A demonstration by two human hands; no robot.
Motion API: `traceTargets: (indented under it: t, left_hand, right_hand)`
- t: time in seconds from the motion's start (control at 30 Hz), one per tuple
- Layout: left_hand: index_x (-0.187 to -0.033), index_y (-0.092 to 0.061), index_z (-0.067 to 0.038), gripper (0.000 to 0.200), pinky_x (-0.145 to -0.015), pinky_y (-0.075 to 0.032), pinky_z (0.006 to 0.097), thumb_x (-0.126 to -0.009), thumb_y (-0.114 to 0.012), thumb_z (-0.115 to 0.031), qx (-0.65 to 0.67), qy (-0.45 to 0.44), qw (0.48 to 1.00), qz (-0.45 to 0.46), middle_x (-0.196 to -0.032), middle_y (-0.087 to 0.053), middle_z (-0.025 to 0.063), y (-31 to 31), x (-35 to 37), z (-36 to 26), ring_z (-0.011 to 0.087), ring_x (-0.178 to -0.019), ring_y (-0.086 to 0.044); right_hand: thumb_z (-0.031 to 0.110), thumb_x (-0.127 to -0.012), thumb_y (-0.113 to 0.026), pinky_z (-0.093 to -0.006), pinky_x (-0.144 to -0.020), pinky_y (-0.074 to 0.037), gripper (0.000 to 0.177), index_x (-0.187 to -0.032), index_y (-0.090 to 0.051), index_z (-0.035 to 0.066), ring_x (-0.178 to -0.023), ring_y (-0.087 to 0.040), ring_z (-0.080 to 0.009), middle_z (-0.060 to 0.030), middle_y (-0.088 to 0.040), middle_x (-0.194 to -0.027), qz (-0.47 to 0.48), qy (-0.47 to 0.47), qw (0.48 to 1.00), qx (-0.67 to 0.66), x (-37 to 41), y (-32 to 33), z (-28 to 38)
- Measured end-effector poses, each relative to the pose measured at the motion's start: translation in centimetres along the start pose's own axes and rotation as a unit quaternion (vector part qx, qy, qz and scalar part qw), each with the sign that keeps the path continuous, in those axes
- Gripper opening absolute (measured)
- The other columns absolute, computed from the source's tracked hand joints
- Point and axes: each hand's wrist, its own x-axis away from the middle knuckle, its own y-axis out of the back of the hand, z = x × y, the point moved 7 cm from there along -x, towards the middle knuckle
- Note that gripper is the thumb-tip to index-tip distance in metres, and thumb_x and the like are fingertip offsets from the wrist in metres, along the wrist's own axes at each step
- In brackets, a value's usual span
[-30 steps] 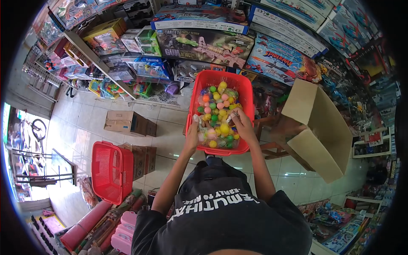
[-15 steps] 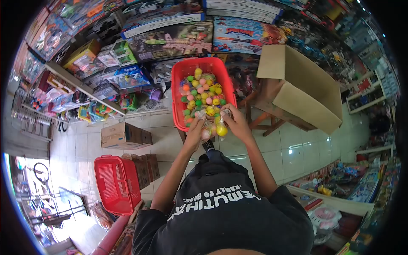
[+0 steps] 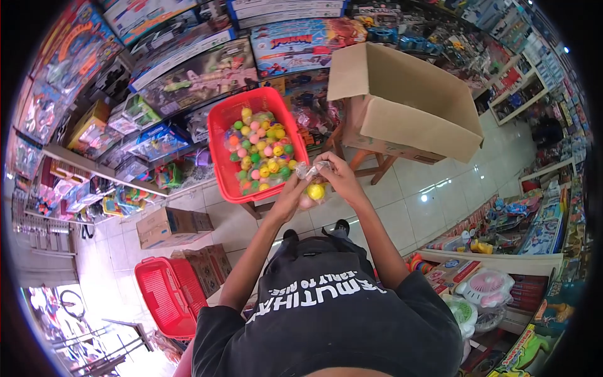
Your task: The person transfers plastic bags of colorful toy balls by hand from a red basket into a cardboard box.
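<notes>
Between my two hands hangs a small clear plastic bag of balls (image 3: 316,191); a yellow ball and a pinkish one show through it. Pinched at the bag's gathered top is my right hand (image 3: 342,180). My left hand (image 3: 289,200) grips the same crumpled plastic from the other side. Just beyond and to the left stands a red plastic basket (image 3: 220,169), holding many bagged balls (image 3: 264,151) in yellow, green, pink and orange. Both hands are near its right front corner, outside the rim.
An open cardboard box (image 3: 414,129) rests on a wooden stool (image 3: 377,168) to the right. At left on the tiled floor are a closed carton (image 3: 169,226) and another red basket (image 3: 164,295). Toy shelves line the back; a display (image 3: 483,289) stands at lower right.
The view has turned right, so the basket appears farther left. My hands and the bag have moved from over the basket's front edge to beside its right corner, and closer together.
</notes>
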Motion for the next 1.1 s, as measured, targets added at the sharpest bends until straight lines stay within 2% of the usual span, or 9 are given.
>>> traceTargets:
  t: [0.17,0.3,0.47,0.63,0.77,0.83,0.97,1.03,1.1]
  left_hand:
    - [-0.121,-0.040,0.000,0.035,-0.081,-0.046,0.0272,-0.093,-0.044,-0.021,-0.008,0.041,0.999,0.026,-0.111,-0.051,0.0086,-2.3,-3.9,4.6,0.0148,-0.098,-0.053]
    - [-0.120,-0.040,0.001,0.034,-0.079,-0.049,0.0296,-0.093,-0.042,-0.020,0.023,0.022,0.999,0.017,-0.108,-0.053,0.0112,-6.3,-6.8,4.8,0.0181,-0.096,-0.057]
    - [-0.116,-0.046,0.001,0.031,-0.081,-0.044,0.0258,-0.092,-0.044,-0.018,-0.010,-0.028,1.000,-0.011,-0.107,-0.054,0.0077,-11.1,-10.2,5.0,0.0128,-0.095,-0.054]
    - [-0.113,-0.049,0.000,0.030,-0.077,-0.043,0.0248,-0.092,-0.046,-0.022,-0.035,-0.033,0.999,-0.010,-0.101,-0.055,0.0047,-16.3,-13.0,5.7,0.0104,-0.088,-0.052]
    - [-0.113,-0.049,0.000,0.032,-0.079,-0.042,0.0250,-0.093,-0.043,-0.024,-0.077,-0.018,0.997,-0.017,-0.099,-0.055,0.0042,-18.9,-14.6,6.5,0.0102,-0.088,-0.051]
    - [-0.115,-0.048,-0.001,0.033,-0.082,-0.041,0.0247,-0.094,-0.041,-0.025,-0.157,-0.014,0.987,0.003,-0.102,-0.054,0.0045,-20.0,-15.6,6.4,0.0103,-0.092,-0.050]
    - [-0.117,-0.047,-0.002,0.031,-0.085,-0.040,0.0250,-0.094,-0.041,-0.022,-0.070,0.014,0.997,0.043,-0.108,-0.051,0.0063,-20.9,-17.7,6.6,0.0112,-0.098,-0.049]
    - [-0.118,-0.045,-0.002,0.032,-0.086,-0.040,0.0256,-0.093,-0.042,-0.021,-0.043,0.014,0.999,0.029,-0.109,-0.051,0.0068,-21.7,-18.5,5.4,0.0120,-0.099,-0.049]
    - [-0.122,-0.040,-0.004,0.034,-0.084,-0.044,0.0286,-0.091,-0.046,-0.018,0.018,0.016,0.999,0.025,-0.114,-0.051,0.0095,-21.8,-19.9,5.1,0.0169,-0.099,-0.053]
  right_hand:
    - [0.007,-0.087,-0.050,-0.0246,-0.079,-0.046,0.022,-0.108,-0.046,0.000,-0.092,-0.054,-0.0109,-0.0071,-0.056,-0.097,-0.047,0.003,0.998,-0.041,1.1,5.4,1.2]
    - [0.009,-0.086,-0.051,-0.0250,-0.077,-0.045,0.024,-0.109,-0.047,0.000,-0.091,-0.054,-0.0120,-0.0079,-0.055,-0.099,-0.076,0.048,0.996,-0.021,2.7,11.4,3.0]
    - [0.022,-0.079,-0.064,-0.0240,-0.070,-0.043,0.040,-0.111,-0.049,0.003,-0.090,-0.052,-0.0124,-0.0070,-0.054,-0.098,-0.027,0.093,0.957,0.274,5.1,15.8,7.3]
    - [0.032,-0.073,-0.068,-0.0363,-0.077,-0.045,0.053,-0.112,-0.048,0.003,-0.092,-0.053,-0.0296,-0.0136,-0.044,-0.109,-0.009,0.115,0.927,0.357,5.9,19.3,8.4]
    - [0.030,-0.071,-0.070,-0.0363,-0.078,-0.044,0.051,-0.108,-0.049,0.002,-0.092,-0.053,-0.0297,-0.0140,-0.044,-0.106,-0.034,0.051,0.934,0.351,5.5,22.5,7.9]
    - [0.024,-0.073,-0.069,-0.0286,-0.069,-0.048,0.042,-0.101,-0.048,0.000,-0.087,-0.054,-0.0226,-0.0114,-0.045,-0.100,-0.050,0.067,0.918,0.387,5.0,24.3,7.7]
    - [0.019,-0.073,-0.067,-0.0270,-0.067,-0.047,0.035,-0.094,-0.047,0.000,-0.084,-0.054,-0.0182,-0.0099,-0.047,-0.095,-0.044,0.056,0.934,0.351,3.7,27.7,8.0]
    - [0.013,-0.071,-0.065,-0.0282,-0.067,-0.047,0.032,-0.094,-0.046,0.002,-0.085,-0.053,-0.0147,-0.0076,-0.050,-0.095,-0.043,-0.041,0.988,0.140,2.8,29.7,6.5]
    - [0.011,-0.071,-0.064,-0.0285,-0.069,-0.047,0.034,-0.098,-0.045,0.003,-0.088,-0.053,-0.0142,-0.0074,-0.050,-0.097,-0.053,-0.037,0.998,0.025,2.1,31.0,6.4]
